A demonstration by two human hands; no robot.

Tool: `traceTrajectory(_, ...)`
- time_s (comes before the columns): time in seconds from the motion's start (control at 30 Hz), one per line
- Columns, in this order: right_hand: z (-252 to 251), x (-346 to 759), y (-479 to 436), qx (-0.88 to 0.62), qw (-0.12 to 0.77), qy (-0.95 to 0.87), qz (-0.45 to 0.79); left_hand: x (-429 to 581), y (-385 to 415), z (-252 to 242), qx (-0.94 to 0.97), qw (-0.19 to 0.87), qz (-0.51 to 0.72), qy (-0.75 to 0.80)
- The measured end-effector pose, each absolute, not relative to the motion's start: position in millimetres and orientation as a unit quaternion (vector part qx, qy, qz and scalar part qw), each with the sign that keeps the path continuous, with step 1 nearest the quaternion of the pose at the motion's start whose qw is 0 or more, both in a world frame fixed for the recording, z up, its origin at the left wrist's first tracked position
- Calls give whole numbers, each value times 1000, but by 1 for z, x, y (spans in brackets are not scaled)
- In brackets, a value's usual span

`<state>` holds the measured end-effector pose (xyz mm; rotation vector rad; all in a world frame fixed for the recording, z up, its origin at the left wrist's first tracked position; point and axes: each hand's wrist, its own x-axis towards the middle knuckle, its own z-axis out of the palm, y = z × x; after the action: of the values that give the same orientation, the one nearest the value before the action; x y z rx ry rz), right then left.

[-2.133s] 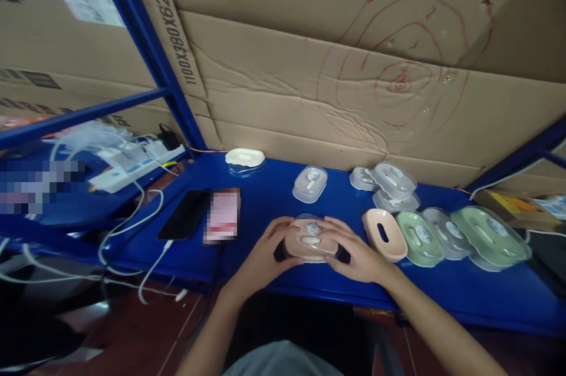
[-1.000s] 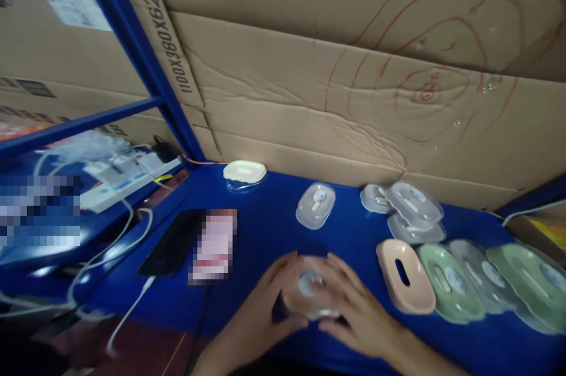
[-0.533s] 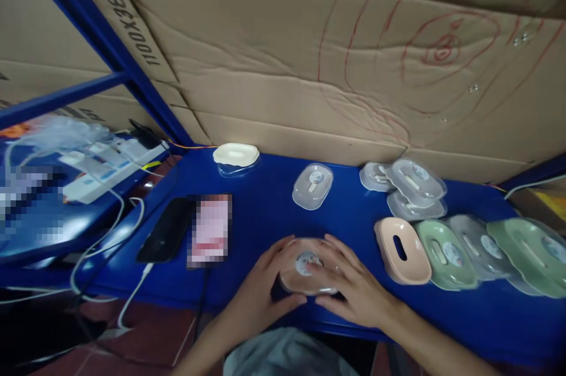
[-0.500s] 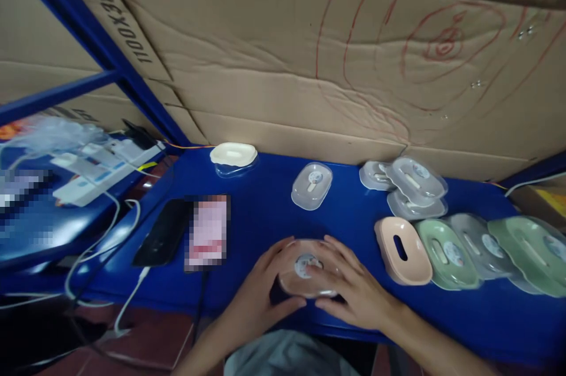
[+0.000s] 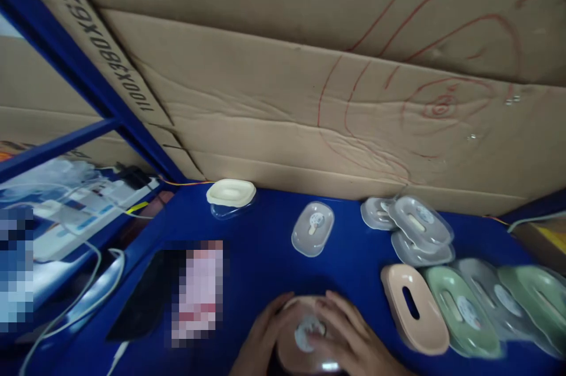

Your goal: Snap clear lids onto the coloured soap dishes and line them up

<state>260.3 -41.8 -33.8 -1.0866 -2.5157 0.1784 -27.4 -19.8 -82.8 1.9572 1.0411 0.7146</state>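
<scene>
Near the front edge of the blue table, a pinkish-brown soap dish under a clear cover lies between my hands. On its cover is a round pale label. My left hand curves around the dish's left side, fingertips at the far rim. My right hand grips the right side, with some fingers over the top. The bottom of the frame cuts off the near side of the dish and both wrists. To the right of my right hand lies a peach soap dish with a dark slot.
Right of the peach dish are green and grey dishes in clear covers. Several grey dishes are piled behind them. One grey dish and a cream dish lie farther back. A black phone and cables occupy the left; cardboard stands behind.
The view has tilted upward, so the table and my hands appear lower in the frame. Both hands stay around the soap dish.
</scene>
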Motion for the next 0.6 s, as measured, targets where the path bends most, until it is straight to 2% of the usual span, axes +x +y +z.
traceTrajectory(0.2, -12, 264, -39, -394, 204, -887, 128, -16, -17, -37, 817, 340, 253, 391)
traceTrajectory(0.43, -4, 275, -30, -451, 244, -853, 96, -7, -24, -34, 825, 236, 311, 409)
traceTrajectory(0.5, 5, 271, -16, -446, 242, -858, 83, -9, -21, -24, 843, 187, 277, 421)
traceTrajectory(0.6, 11, 261, 4, -423, 246, -869, 77, -12, -9, 7, 880, 119, 164, 429)
